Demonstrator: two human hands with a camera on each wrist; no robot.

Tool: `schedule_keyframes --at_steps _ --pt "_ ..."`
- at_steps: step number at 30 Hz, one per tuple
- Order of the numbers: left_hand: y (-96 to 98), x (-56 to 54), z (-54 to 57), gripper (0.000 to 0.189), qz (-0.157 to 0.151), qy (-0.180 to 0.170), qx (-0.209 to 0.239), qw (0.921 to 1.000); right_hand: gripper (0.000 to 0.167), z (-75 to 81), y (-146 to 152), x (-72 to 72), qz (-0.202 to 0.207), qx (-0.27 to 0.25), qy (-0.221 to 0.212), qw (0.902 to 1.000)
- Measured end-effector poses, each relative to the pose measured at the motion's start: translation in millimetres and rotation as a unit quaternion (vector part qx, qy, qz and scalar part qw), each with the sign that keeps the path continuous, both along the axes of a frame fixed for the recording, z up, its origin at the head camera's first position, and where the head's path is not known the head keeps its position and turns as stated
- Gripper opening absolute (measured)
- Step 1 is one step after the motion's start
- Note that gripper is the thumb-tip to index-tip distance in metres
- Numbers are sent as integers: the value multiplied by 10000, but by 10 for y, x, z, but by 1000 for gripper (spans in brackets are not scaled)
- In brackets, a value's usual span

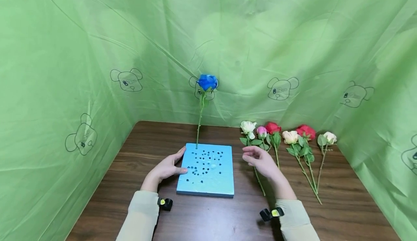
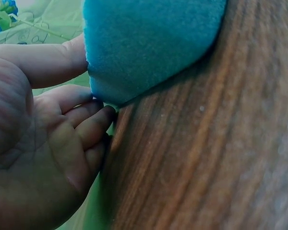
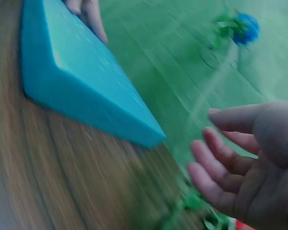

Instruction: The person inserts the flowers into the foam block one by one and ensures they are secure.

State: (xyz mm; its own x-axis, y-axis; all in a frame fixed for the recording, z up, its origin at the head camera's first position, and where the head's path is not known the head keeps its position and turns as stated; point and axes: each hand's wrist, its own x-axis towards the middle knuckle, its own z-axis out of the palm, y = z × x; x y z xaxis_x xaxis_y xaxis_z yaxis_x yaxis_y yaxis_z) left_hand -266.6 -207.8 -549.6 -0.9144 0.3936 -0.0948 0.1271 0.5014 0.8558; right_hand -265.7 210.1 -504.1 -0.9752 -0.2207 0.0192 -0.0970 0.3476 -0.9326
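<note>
Left hand (image 1: 165, 168) gripped the left edge of the blue foam board (image 1: 208, 187), thumb on top. Right hand (image 1: 262, 163) was empty, fingers loosely bent, between board and loose roses (image 1: 273, 127). Blue rose (image 1: 207, 82) stood near the board's far-left corner — top-heavy. Judged risk: a jolted board could loosen its stem (image 1: 199, 120) — toppling it.

matt foam block (image 1: 216, 184), glossy wooden table (image 1: 202, 217)
</note>
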Motion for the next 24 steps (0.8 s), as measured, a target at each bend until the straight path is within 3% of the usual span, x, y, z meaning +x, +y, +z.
schedule_keyframes --at_steps 5,11,16,19,24 --pt "-5 0 3 102 6 -26 29 10000 43 32 342 53 340 379 -321 9982" --pt "3 10 29 102 22 -37 36 10000 48 86 522 120 491 316 -947 9938" --pt "4 13 31 103 -6 -28 32 10000 47 30 562 117 417 627 -1409 9872" --pt "5 9 26 103 -47 9 94 9999 47 -10 560 98 363 1047 -1447 9833" --pt "9 9 22 104 -30 -78 199 9998 53 -54 544 89 174 1188 -1546 9807"
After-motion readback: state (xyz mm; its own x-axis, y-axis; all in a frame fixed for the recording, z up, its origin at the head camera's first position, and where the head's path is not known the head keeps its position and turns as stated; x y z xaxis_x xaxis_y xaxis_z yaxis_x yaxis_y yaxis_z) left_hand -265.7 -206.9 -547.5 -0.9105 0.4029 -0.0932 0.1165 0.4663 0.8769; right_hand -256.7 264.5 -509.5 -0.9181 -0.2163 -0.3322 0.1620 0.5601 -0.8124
